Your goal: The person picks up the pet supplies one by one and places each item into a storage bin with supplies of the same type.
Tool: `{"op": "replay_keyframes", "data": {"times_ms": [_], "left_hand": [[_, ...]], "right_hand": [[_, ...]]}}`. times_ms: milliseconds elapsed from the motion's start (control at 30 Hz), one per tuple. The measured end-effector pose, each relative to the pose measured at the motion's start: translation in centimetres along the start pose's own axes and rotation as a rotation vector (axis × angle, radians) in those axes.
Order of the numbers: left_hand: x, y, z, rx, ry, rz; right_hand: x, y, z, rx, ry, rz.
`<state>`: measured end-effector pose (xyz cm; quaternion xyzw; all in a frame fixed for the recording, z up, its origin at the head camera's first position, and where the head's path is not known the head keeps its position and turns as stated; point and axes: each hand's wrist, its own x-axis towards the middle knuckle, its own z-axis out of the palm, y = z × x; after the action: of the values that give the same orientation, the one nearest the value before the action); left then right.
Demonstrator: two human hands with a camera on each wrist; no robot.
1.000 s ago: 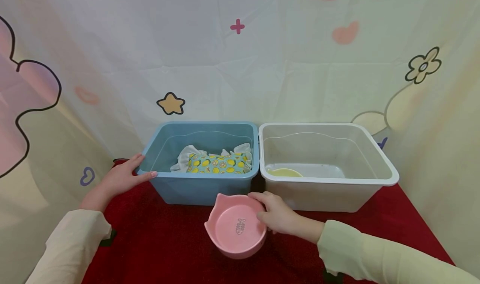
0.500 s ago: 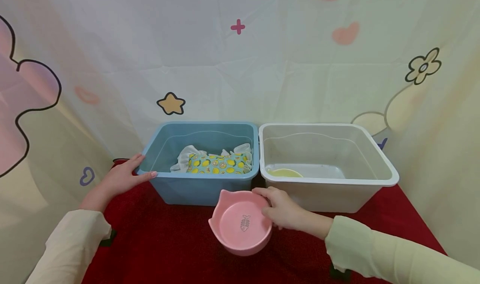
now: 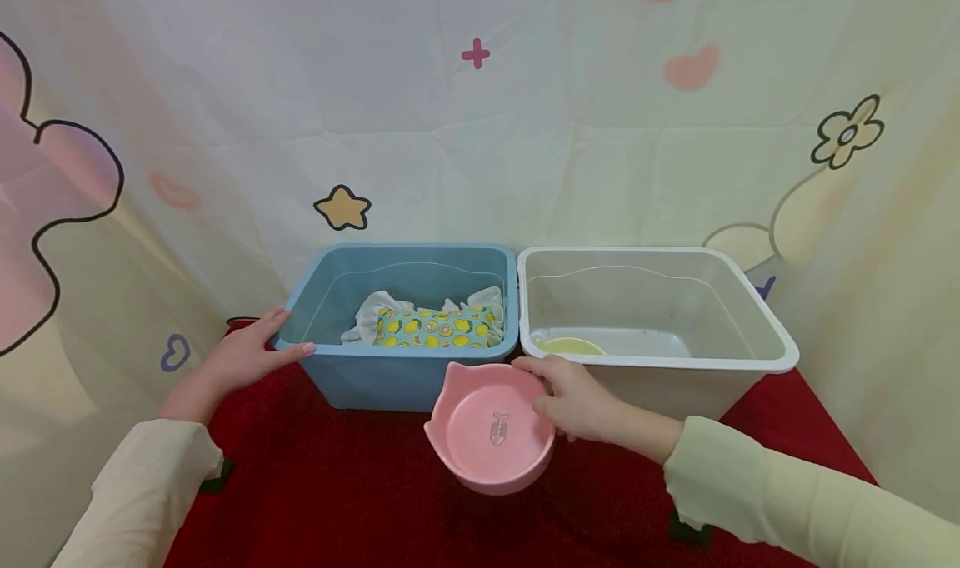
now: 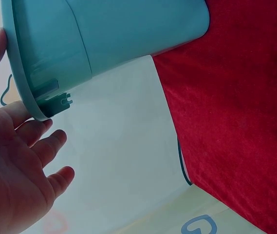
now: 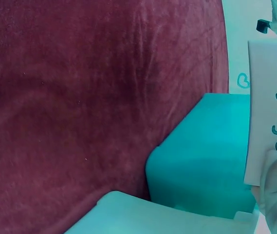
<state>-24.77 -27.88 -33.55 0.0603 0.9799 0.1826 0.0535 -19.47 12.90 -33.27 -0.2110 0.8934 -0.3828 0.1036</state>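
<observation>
My right hand (image 3: pixel 573 400) grips the right side of a pink cat-ear pet bowl (image 3: pixel 491 443), thumb over the rim. The bowl tilts toward me, showing a fishbone print inside, and hangs close in front of the two bins. In the right wrist view, dark lettering runs across the outer wall of the bowl (image 5: pixel 269 73). At the front left corner of the blue bin (image 3: pixel 405 381), my left hand (image 3: pixel 251 351) rests on the rim. The left wrist view shows this hand (image 4: pixel 19 156) with its lower fingers loose and apart, the thumb at the rim.
Inside the blue bin lies a lemon-print pillow (image 3: pixel 435 328) with white frills. Beside it on the right stands a white bin (image 3: pixel 660 361), with a yellow rounded thing (image 3: pixel 570 346) partly hidden inside. Red cloth (image 3: pixel 337 493) covers the table; a printed curtain (image 3: pixel 420 118) hangs behind.
My right hand has carried the pink pet bowl a little to the right and up in the head view, nearer the bins. My left hand has stayed put.
</observation>
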Motion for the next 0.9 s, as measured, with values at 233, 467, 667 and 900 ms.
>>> {"op": "replay_keyframes", "data": {"times_ms": [233,467,667,900], "left_hand": [[-0.1,0.1,0.0,0.002,0.0,0.005],[-0.1,0.1,0.0,0.0,0.0,0.0],[0.0,0.0,0.0,0.002,0.002,0.005],[0.1,0.1,-0.1,0.009,0.005,0.011]], "right_hand": [[0.0,-0.5,-0.9,-0.003,-0.01,0.026],[-0.2,-0.7,-1.7,-0.036,0.024,-0.023],[-0.3,-0.9,-2.6,0.031,0.002,0.029],[-0.2,-0.9,-3.8,0.025,0.0,0.019]]}}
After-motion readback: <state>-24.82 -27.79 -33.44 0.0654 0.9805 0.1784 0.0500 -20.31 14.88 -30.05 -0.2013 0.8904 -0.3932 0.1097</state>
